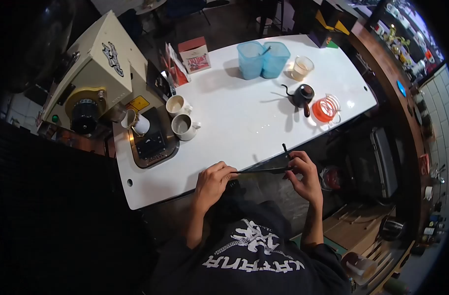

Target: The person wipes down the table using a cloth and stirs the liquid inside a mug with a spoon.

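Note:
Just off the near edge of the white table [224, 108], both hands grip a thin black object [261, 171] seen nearly edge-on; its kind is hard to tell. My left hand [213, 183] pinches one end between thumb and fingers. At the other end my right hand [304, 177] has its thumb and fingers closed around it. A short black stick-like part [285, 149] rises above the right fingers. The object spans level between the hands in front of a black shirt [254, 250] with white print.
A beige grinder [111, 59] stands left, a white cup on its tray. Two mugs [178, 105] [184, 127], a red-and-white box [195, 55], blue containers [250, 60], a glass [301, 68], a black gooseneck kettle [302, 94] and a red-orange glass vessel [325, 109] stand on the table.

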`<control>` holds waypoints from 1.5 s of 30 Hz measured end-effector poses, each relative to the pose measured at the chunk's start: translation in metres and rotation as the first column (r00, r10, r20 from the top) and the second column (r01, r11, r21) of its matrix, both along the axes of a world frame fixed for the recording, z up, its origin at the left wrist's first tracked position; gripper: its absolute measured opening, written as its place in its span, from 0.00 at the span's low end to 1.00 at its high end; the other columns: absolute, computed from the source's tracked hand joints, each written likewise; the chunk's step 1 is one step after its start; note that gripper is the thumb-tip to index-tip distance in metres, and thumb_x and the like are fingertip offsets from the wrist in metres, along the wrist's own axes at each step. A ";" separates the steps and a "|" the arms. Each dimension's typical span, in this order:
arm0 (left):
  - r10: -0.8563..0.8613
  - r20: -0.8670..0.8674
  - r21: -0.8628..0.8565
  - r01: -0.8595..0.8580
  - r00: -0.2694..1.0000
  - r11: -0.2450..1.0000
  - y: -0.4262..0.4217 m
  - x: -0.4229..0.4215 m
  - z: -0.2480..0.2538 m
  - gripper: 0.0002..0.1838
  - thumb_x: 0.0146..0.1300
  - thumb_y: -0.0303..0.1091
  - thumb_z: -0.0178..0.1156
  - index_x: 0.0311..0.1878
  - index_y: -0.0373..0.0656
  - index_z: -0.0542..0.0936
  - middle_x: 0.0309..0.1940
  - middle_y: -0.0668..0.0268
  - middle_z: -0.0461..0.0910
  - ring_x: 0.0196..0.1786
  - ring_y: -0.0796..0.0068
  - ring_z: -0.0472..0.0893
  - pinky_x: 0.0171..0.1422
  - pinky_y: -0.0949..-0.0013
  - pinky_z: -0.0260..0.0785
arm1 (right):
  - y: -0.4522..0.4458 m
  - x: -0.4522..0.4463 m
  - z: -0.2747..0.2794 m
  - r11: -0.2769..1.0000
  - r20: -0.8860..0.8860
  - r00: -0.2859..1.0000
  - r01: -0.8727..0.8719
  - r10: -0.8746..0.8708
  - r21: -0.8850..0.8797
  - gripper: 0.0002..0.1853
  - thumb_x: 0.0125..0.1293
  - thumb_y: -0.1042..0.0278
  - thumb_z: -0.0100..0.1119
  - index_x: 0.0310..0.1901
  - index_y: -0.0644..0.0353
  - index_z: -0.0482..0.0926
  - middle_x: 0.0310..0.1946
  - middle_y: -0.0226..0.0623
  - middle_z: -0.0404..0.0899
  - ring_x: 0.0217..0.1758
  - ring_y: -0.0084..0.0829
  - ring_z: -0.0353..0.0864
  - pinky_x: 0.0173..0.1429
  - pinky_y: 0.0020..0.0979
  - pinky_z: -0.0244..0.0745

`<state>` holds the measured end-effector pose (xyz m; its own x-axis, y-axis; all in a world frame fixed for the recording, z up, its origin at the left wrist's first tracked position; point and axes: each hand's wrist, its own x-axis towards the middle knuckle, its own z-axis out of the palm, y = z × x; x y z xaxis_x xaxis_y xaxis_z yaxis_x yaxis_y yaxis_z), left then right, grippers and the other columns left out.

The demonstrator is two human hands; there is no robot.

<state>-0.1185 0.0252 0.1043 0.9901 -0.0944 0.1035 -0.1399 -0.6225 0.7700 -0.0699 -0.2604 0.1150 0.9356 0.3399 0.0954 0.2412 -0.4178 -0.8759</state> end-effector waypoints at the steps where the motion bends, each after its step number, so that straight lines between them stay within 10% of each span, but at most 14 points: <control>1: 0.011 0.001 -0.009 -0.011 1.000 1.000 0.007 0.003 -0.003 0.05 0.63 0.20 0.61 0.40 0.36 0.85 0.32 0.60 0.83 0.37 0.60 0.84 0.43 0.63 0.75 | 0.007 0.004 0.005 0.999 0.076 0.996 0.037 -0.036 -0.007 0.09 0.55 0.86 0.65 0.37 0.69 0.75 0.51 0.46 0.76 0.35 0.34 0.86 0.40 0.32 0.79; 10: 0.287 0.186 0.060 -0.303 0.940 0.951 0.036 0.029 -0.035 0.05 0.58 0.27 0.69 0.38 0.41 0.85 0.39 0.60 0.80 0.40 0.57 0.81 0.45 0.57 0.72 | 0.041 0.055 -0.013 0.993 0.083 0.996 -0.006 0.016 -0.117 0.10 0.53 0.84 0.66 0.37 0.68 0.77 0.38 0.45 0.80 0.40 0.43 0.84 0.44 0.35 0.77; 19: 0.517 0.010 0.036 -0.517 0.856 0.855 0.027 0.091 -0.058 0.04 0.62 0.32 0.68 0.39 0.46 0.86 0.40 0.61 0.79 0.33 0.54 0.83 0.38 0.54 0.71 | 0.067 0.121 -0.062 0.995 0.086 0.992 0.097 -0.097 0.008 0.09 0.56 0.83 0.66 0.37 0.69 0.76 0.34 0.45 0.77 0.36 0.42 0.82 0.42 0.36 0.75; 25: 0.535 0.368 0.176 -0.622 0.761 0.763 0.027 0.164 -0.067 0.04 0.64 0.28 0.64 0.41 0.44 0.84 0.42 0.61 0.79 0.36 0.51 0.83 0.39 0.50 0.71 | 0.093 0.203 -0.099 0.990 0.121 0.984 0.124 -0.131 0.064 0.09 0.57 0.80 0.66 0.38 0.68 0.76 0.35 0.49 0.78 0.40 0.50 0.80 0.46 0.42 0.75; 28: 0.525 0.247 0.256 -0.578 0.814 0.775 0.039 0.206 -0.074 0.06 0.64 0.26 0.63 0.44 0.41 0.83 0.44 0.57 0.79 0.41 0.48 0.82 0.43 0.49 0.72 | 0.108 0.238 -0.117 0.998 0.265 0.962 0.056 -0.062 0.031 0.11 0.59 0.78 0.68 0.41 0.66 0.75 0.39 0.41 0.77 0.31 0.31 0.81 0.38 0.32 0.74; 34: 0.434 0.087 0.303 -0.439 0.897 0.846 0.038 0.206 -0.089 0.26 0.70 0.27 0.55 0.70 0.32 0.66 0.63 0.40 0.69 0.61 0.41 0.75 0.63 0.50 0.70 | 0.119 0.221 -0.101 0.976 0.069 0.994 -0.071 0.087 -0.207 0.39 0.61 0.76 0.66 0.73 0.55 0.60 0.66 0.61 0.61 0.58 0.60 0.76 0.60 0.45 0.78; 39: 0.302 0.117 0.283 -0.323 0.946 0.903 -0.014 0.139 -0.102 0.31 0.68 0.25 0.53 0.73 0.29 0.62 0.74 0.37 0.56 0.79 0.34 0.52 0.81 0.43 0.48 | 0.121 0.147 -0.121 0.929 0.380 0.891 -0.106 0.247 -0.355 0.34 0.64 0.74 0.62 0.71 0.60 0.64 0.73 0.59 0.57 0.73 0.61 0.62 0.73 0.49 0.64; 45: 0.320 0.014 0.345 -0.305 0.947 0.888 -0.015 0.108 -0.111 0.37 0.61 0.21 0.56 0.75 0.30 0.60 0.78 0.39 0.50 0.81 0.38 0.47 0.83 0.41 0.39 | 0.134 0.129 -0.150 0.807 0.266 0.871 -0.215 0.413 -0.550 0.38 0.70 0.52 0.57 0.77 0.57 0.59 0.80 0.51 0.48 0.82 0.59 0.44 0.80 0.62 0.39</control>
